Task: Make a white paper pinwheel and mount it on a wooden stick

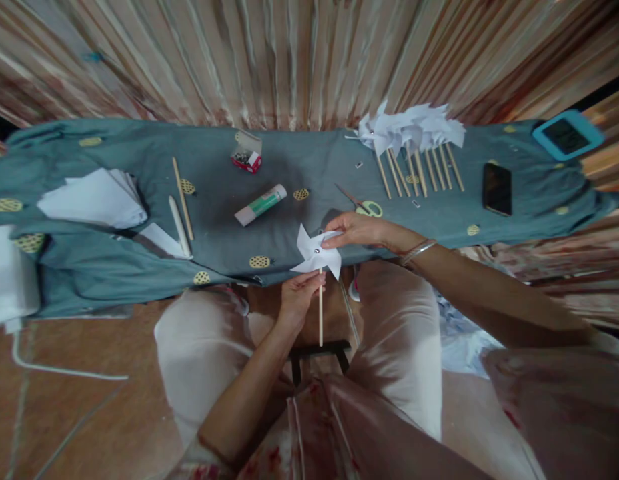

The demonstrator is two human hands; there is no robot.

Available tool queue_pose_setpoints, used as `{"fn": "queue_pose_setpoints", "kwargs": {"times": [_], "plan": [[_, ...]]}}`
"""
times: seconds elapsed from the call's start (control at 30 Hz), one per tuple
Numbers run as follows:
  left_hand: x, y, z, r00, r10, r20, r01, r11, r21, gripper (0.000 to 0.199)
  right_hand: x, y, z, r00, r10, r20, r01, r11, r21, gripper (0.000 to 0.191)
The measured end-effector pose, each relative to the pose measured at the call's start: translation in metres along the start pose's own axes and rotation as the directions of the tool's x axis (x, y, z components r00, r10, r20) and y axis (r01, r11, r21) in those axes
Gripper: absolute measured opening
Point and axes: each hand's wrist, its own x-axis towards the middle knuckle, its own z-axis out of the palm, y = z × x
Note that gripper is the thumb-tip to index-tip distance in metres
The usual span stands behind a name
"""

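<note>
A white paper pinwheel [309, 257] on a thin wooden stick [320, 320] stands over the near edge of the table, with a small metallic pin at its centre. My left hand [300, 297] is closed round the top of the stick, just below the paper blades. From the right, my right hand [352, 231] pinches a blade of the pinwheel between thumb and fingers. Scissors with light green handles [369, 209] lie just beyond that hand. A glue stick [262, 205] with a green and white label rests on the cloth, beyond and left of the pinwheel.
Several finished pinwheels [412, 130] lie in a row at the back right. Nearby are a phone [497, 189] and a blue-framed digital timer [568, 135]. An opened red box of pins [247, 159] sits at the back. Stacked white paper [97, 199] and a loose stick [183, 199] lie left.
</note>
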Motion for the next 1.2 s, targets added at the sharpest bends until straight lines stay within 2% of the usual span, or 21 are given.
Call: {"fn": "queue_pose_setpoints", "kwargs": {"times": [0.2,0.33,0.43,0.53,0.6,0.67,0.73,0.83,0.87,0.93,1.0,1.1,1.2], "plan": [[0.001,-0.003,0.002,0.999,0.026,-0.028,-0.025,0.999,0.036,0.033,0.011,-0.010,0.007,0.990,0.007,-0.139,-0.054,0.941,-0.335,0.027],[0.003,-0.006,-0.001,0.998,0.056,-0.027,-0.055,0.997,0.046,0.030,0.012,-0.007,0.009,0.984,-0.057,-0.167,-0.005,0.938,-0.347,0.020],[0.003,-0.006,-0.003,0.997,0.077,-0.020,-0.076,0.996,0.050,0.027,0.002,-0.001,0.017,0.962,-0.164,-0.219,0.105,0.960,-0.258,0.018],[0.003,-0.004,-0.005,0.995,0.102,0.000,-0.102,0.993,0.051,0.024,-0.017,0.001,0.032,0.901,-0.273,-0.338,0.232,0.960,-0.157,0.017],[0.004,-0.003,-0.006,0.993,0.118,0.004,-0.118,0.993,0.032,0.024,-0.035,0.000,0.045,0.830,-0.335,-0.445,0.290,0.942,-0.169,0.016],[0.004,-0.002,-0.006,0.993,0.117,0.010,-0.117,0.993,0.005,0.026,-0.052,-0.001,0.057,0.762,-0.393,-0.516,0.300,0.919,-0.256,0.014],[0.004,-0.002,-0.007,0.994,0.110,0.028,-0.110,0.994,-0.008,0.026,-0.067,-0.001,0.067,0.678,-0.498,-0.541,0.297,0.859,-0.418,0.010],[0.004,0.000,-0.008,0.991,0.120,0.059,-0.119,0.993,-0.005,0.022,-0.082,-0.002,0.076,0.560,-0.668,-0.489,0.306,0.716,-0.627,0.007],[0.004,0.001,-0.008,0.990,0.127,0.063,-0.127,0.992,-0.009,0.021,-0.085,-0.003,0.078,0.535,-0.708,-0.461,0.296,0.668,-0.683,0.007],[0.003,0.005,-0.006,0.988,0.142,0.063,-0.140,0.990,-0.035,0.019,-0.091,-0.007,0.079,0.509,-0.758,-0.409,0.264,0.589,-0.764,0.009],[0.002,0.011,-0.005,0.988,0.143,0.054,-0.139,0.988,-0.073,0.020,-0.096,-0.010,0.079,0.504,-0.778,-0.375,0.238,0.542,-0.806,0.012],[0.000,0.022,-0.002,0.992,0.112,0.055,-0.105,0.988,-0.110,0.024,-0.101,-0.014,0.078,0.503,-0.795,-0.338,0.234,0.502,-0.832,0.017],[-0.006,0.030,0.000,0.988,0.114,0.106,-0.105,0.990,-0.091,0.026,-0.103,-0.014,0.077,0.501,-0.805,-0.317,0.234,0.478,-0.847,0.020]]}}
